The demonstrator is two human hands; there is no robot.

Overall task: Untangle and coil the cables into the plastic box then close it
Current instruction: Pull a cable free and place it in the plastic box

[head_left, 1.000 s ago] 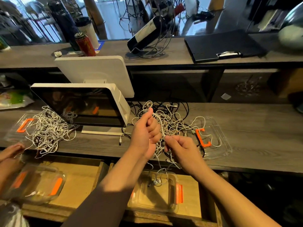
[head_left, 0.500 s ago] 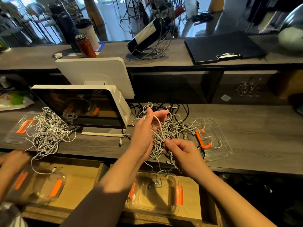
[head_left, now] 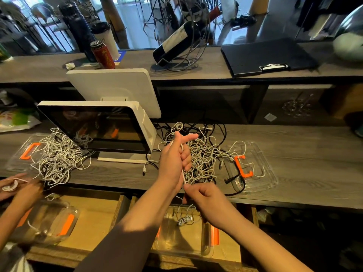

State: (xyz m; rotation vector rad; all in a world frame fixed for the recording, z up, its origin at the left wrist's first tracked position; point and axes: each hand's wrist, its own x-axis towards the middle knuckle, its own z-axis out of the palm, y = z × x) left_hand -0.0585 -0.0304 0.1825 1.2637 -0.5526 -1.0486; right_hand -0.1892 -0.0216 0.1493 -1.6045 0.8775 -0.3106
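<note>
A tangle of white and black cables (head_left: 204, 156) lies on the grey counter in front of me. My left hand (head_left: 173, 160) is raised over it, fingers curled round a white cable, index finger pointing out. Just below, my right hand (head_left: 204, 199) pinches the same white cable at the counter's front edge. A clear plastic box (head_left: 182, 232) with orange clips sits in the open drawer under my hands, with a small coil of cable inside. Its clear lid (head_left: 253, 165) with an orange handle lies on the counter to the right, partly under cables.
A white point-of-sale screen (head_left: 98, 124) stands left of the tangle. Another person's hands (head_left: 17, 189) work at the far left beside a second cable pile (head_left: 59, 156), lid and box (head_left: 45, 222). A wine bottle (head_left: 174, 42) and can (head_left: 103, 54) stand on the upper shelf.
My right hand has drawn down and toward me, pulling the white cable taut below my left hand. My left index finger has straightened. The other person's hands have shifted at the left.
</note>
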